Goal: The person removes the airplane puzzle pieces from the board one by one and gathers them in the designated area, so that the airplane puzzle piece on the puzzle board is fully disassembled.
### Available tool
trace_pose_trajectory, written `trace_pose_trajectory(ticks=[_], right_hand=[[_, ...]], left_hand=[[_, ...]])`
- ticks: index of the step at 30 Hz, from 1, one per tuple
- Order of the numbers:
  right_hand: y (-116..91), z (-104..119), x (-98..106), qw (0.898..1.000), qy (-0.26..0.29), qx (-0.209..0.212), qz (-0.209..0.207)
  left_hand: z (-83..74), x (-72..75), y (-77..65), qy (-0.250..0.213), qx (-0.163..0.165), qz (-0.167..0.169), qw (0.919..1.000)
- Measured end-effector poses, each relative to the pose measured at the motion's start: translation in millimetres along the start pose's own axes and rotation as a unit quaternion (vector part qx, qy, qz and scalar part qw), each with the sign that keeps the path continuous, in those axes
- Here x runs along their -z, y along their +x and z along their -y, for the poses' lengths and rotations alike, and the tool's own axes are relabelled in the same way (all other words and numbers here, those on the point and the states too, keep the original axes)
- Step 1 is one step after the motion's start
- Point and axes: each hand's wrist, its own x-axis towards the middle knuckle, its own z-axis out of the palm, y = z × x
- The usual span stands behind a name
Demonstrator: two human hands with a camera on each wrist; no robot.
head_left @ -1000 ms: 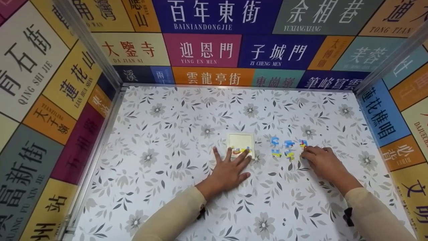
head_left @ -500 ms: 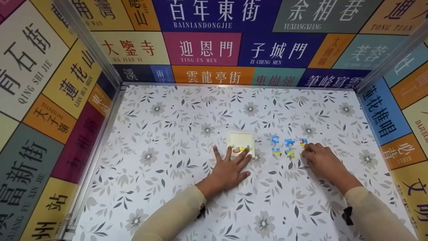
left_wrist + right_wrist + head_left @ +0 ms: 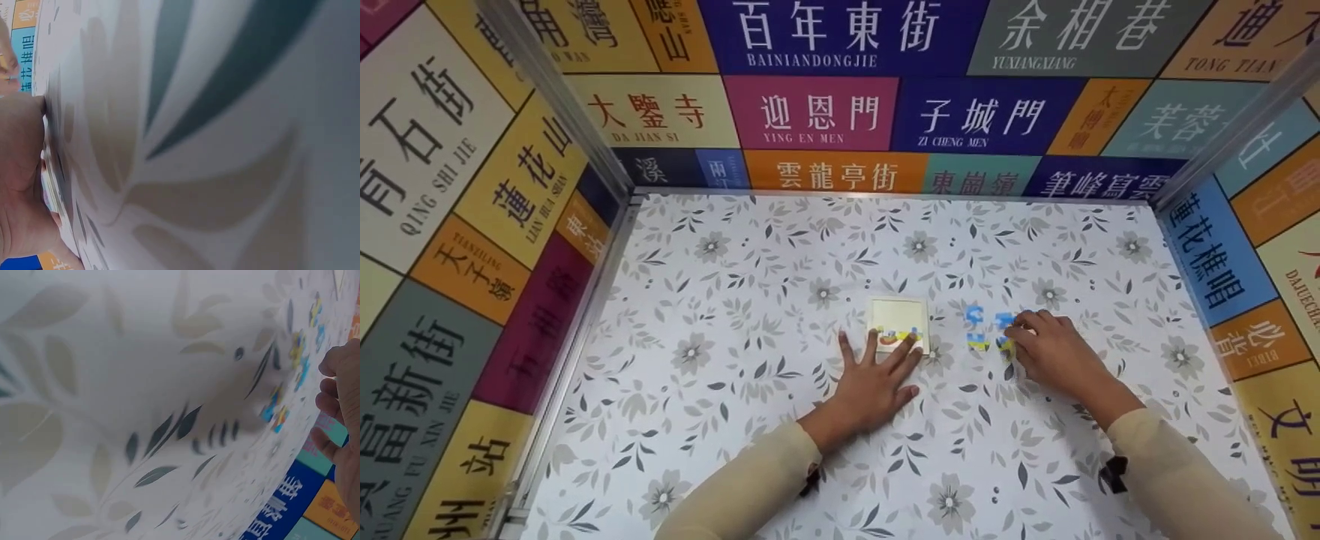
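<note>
My left hand (image 3: 874,386) rests with fingers spread on the lower edge of a small pale puzzle tray (image 3: 898,311). Joined puzzle pieces (image 3: 889,337) with a colourful picture fill a strip along the tray's bottom, partly under the fingers. Above the loose pieces to the right hovers my right hand (image 3: 1054,349), its fingers loosely bent and its fingertips overlapping the pieces in the head view. In the right wrist view the right hand (image 3: 343,399) holds nothing visible. Several blue and yellow jigsaw pieces (image 3: 302,371) lie flat on the table beneath it.
A white tablecloth (image 3: 780,255) with grey flowers and leaves covers the table. Panels (image 3: 821,112) with large Chinese characters wall in the back and both sides. Metal rails (image 3: 600,142) run along the corners.
My right hand has moved left, from the right-hand loose pieces to the middle ones, now covering the right-hand pieces in the head view. The left hand stays on the tray.
</note>
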Motion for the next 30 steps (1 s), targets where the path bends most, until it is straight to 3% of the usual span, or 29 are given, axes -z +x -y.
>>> trace_pose_trajectory(ticks=[12,20,30], right_hand=[[49.4,43.4,-7.7,0.999,-0.008,0.034,-0.001],[73.9,66.9,-11.1,0.999,0.011,0.035,0.026],[89.9,85.7,-21.4,0.998,0.021,0.048,0.034]], left_hand=[[-1.7,2.6,-8.8,0.005,0.031,0.031,0.9990],[-5.9,4.7,-5.7,0.020,0.028,0.023,0.9991],[-9.4,1.4,-7.8,0.016,0.040,0.010,0.9990]])
